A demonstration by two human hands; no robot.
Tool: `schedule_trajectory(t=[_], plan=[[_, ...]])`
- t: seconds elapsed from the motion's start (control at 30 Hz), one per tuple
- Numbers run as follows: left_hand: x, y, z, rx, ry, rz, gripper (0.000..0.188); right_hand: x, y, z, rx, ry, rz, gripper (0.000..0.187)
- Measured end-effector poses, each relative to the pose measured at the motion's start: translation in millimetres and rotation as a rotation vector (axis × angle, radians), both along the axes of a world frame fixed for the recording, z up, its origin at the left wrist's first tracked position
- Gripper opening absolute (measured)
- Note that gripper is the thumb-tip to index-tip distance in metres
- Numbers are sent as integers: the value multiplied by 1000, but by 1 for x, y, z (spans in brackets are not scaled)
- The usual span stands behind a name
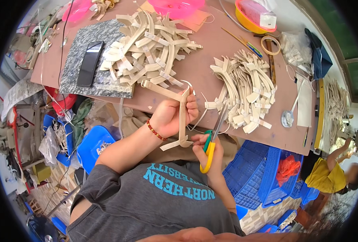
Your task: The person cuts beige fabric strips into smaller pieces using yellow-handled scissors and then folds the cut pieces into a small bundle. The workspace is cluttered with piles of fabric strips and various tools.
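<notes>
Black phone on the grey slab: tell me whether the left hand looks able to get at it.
Probably not as things stand: the left hand is holding a beige strap. Otherwise the way looks free: nothing covers the black phone, and the heap of straps lies beside it.

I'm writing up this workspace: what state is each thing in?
Left hand, closed on the strap
Strap, held up, bent
Right hand, closed on the scissors
Scissors, blades pointing away; opening unclear
Phone, lying flat, screen dark
Left strap heap, jumbled
Right strap pile, stacked more neatly
Yellow bowl, holding a package
Blue crate, holding red plastic
</notes>
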State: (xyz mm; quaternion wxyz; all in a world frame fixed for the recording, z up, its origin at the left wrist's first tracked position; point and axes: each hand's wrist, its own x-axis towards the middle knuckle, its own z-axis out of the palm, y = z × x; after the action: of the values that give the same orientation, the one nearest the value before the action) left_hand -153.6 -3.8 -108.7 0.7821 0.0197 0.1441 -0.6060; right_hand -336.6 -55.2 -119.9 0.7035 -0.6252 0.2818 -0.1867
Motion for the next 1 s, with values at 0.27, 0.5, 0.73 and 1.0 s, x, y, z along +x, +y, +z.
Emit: schedule_trajectory(t=[0.27, 0.5, 0.73, 1.0], plan=[[5, -3, -10, -55, 151, 36, 21, 7, 2, 9, 69, 54, 38, 26], [9, 0, -21, -1, -24, -9, 29, 7, -1, 9, 102, 23, -35, 27], [34, 18, -13, 82, -353, -288, 81, -3, -16, 21, 39, 26, -85, 26], [57, 38, -10, 231, -758, -433, 27, -12, -28, 29, 56, 145, -23, 28]])
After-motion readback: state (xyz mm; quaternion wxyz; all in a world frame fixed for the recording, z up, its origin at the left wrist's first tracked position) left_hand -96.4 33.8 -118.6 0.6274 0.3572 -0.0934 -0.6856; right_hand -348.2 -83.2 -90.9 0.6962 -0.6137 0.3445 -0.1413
